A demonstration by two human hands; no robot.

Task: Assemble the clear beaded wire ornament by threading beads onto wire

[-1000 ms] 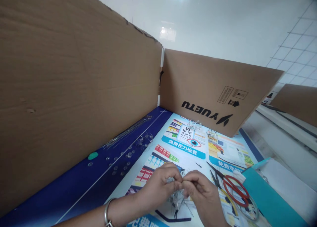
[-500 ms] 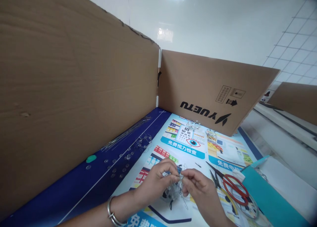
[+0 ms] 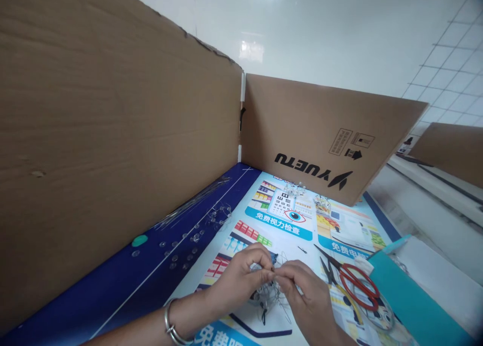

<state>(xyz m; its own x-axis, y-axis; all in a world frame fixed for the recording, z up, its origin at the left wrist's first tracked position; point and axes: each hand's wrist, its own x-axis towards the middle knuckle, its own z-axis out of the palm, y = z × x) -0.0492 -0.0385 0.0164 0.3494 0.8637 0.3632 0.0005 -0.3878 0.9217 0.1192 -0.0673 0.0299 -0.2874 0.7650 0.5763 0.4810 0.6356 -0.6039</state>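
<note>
My left hand point(image 3: 247, 273), a silver bracelet on its wrist, pinches thumb and forefinger on thin wire at the top of a tangled piece of wire and clear beads point(image 3: 267, 296). From the other side my right hand point(image 3: 302, 288) pinches at the same spot, its fingertips meeting those of the left. The exact bit between the fingertips is too small to make out. Loose wire ends and a dark tie hang from the piece, just above the printed sheet point(image 3: 309, 255). Scissors with red handles point(image 3: 360, 283) lie right of my right hand, over yellow-handled pliers point(image 3: 349, 298).
Clear beads point(image 3: 184, 245) lie scattered on the blue strip at left, near a green lump point(image 3: 139, 241) and straight wires point(image 3: 192, 205). Finished-looking bead pieces point(image 3: 294, 190) sit at the back. Cardboard walls point(image 3: 324, 135) stand behind and left; a teal box point(image 3: 418, 290) stands right.
My right hand has shifted slightly, its fingertips now touching those of my left. The wire loops beneath have turned a little and spread to the right.
</note>
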